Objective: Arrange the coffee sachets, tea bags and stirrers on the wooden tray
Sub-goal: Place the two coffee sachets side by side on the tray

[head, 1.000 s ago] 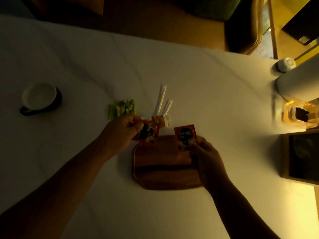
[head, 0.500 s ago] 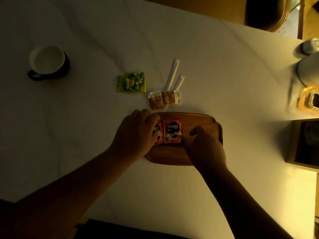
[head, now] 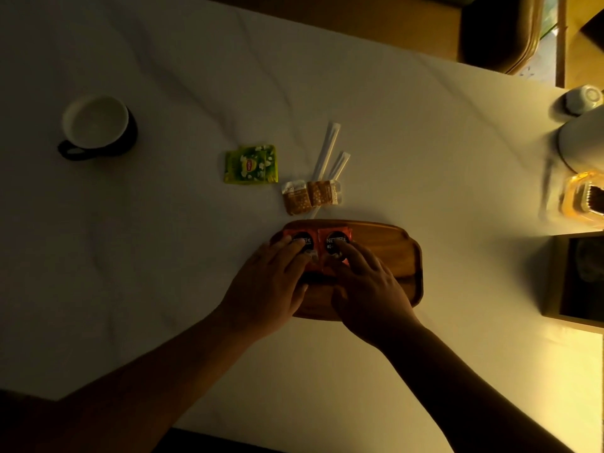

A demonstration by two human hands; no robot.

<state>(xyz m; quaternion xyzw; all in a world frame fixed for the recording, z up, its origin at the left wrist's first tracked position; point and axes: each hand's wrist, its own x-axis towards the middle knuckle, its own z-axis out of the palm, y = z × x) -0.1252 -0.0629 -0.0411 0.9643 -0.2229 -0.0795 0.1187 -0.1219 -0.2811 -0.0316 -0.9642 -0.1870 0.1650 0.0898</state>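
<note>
On the white counter (head: 359, 125), the wooden tray (head: 385, 253) lies long axis left-right. Both coffee sachets (head: 333, 237) sit side by side at its left end, tops pointing away. Left hand (head: 271, 286) and right hand (head: 369, 286) press flat, fingers spread, gripping nothing.
</note>
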